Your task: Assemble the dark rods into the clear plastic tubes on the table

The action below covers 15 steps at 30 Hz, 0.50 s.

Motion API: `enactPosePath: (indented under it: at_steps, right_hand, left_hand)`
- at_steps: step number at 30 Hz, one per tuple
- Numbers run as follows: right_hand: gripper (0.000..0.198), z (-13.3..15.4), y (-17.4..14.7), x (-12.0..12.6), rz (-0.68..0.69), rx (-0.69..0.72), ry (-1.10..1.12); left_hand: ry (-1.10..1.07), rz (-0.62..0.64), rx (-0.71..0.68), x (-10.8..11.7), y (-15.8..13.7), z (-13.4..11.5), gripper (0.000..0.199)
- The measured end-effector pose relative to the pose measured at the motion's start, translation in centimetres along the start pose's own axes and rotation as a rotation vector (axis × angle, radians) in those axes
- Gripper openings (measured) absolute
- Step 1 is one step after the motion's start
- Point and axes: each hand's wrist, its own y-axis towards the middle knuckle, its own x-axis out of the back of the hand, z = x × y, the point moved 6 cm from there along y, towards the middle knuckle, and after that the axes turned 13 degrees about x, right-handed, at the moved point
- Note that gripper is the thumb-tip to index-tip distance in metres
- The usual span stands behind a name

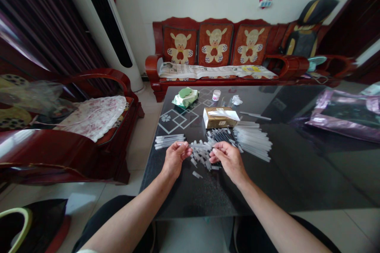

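Over the dark table, my left hand (pixel 177 157) is closed, with thumb and fingers pinching one end of a slim translucent white pen barrel (pixel 199 147). The fingers of my right hand (pixel 228 159) close at its other end; any small part between them is hidden. Below the barrel lies a heap of short whitish pen caps (pixel 204 161). Black pen refills (pixel 220 134) are piled just beyond my right hand. To their right, a wide stack of frosted pen barrels (pixel 253 139) is fanned out. Several whitish pens (pixel 168 140) lie side by side near my left hand.
A gold tissue box (pixel 218 120) stands behind the refills. Farther back are a green wipes pack (pixel 185 97), a small jar (pixel 216 95) and crumpled tissue (pixel 236 99). A purple plastic package (pixel 344 114) lies on the table's right. A wooden sofa (pixel 152 65) is beyond.
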Motion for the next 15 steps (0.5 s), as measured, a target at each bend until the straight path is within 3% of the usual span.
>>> enactPosePath:
  at_steps: [15]
  right_hand:
    - [0.041,0.61,0.11,-0.15,0.085,0.007,-0.174]
  left_hand:
    - [0.035,0.010,-0.030,-0.21,-0.17,-0.22,0.031]
